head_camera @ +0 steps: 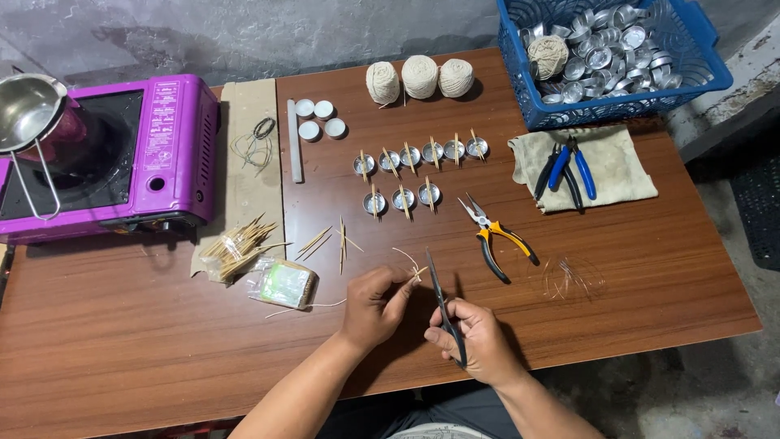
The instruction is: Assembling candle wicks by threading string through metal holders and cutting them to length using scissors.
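Centrally, near the 6 o'clock edge of the desk (617, 268), the left hand (375, 305) pinches a small stick with a pale string wick (413, 268) tied to it between thumb and fingertips. The right hand (475, 341) is closed around the handles of black scissors (439, 301), whose blades point toward 12 o'clock and lie just beside the wick.

At 1 o'clock from the hands lie yellow-handled pliers (496, 236); farther toward 2 o'clock, blue-handled pliers (569, 169) rest on a beige cloth (626, 167). At 12 o'clock two rows of small metal cups (418, 154), each with a stick laid across its rim, stand on the desk, the far row longer than the near one. Beyond them sit three balls of twine (419, 77).

At 1 o'clock, on the far corner, a blue basket (699, 73) holds many empty metal cups and another twine ball. At 11 o'clock are four white wax-filled cups (318, 118) beside a grey bar (294, 140). Toward 9 o'clock lie a heap of sticks (237, 248), a small clear packet (284, 283) and loose sticks. At 10 o'clock a magenta portable stove (154, 154) carries a steel pot (28, 110).
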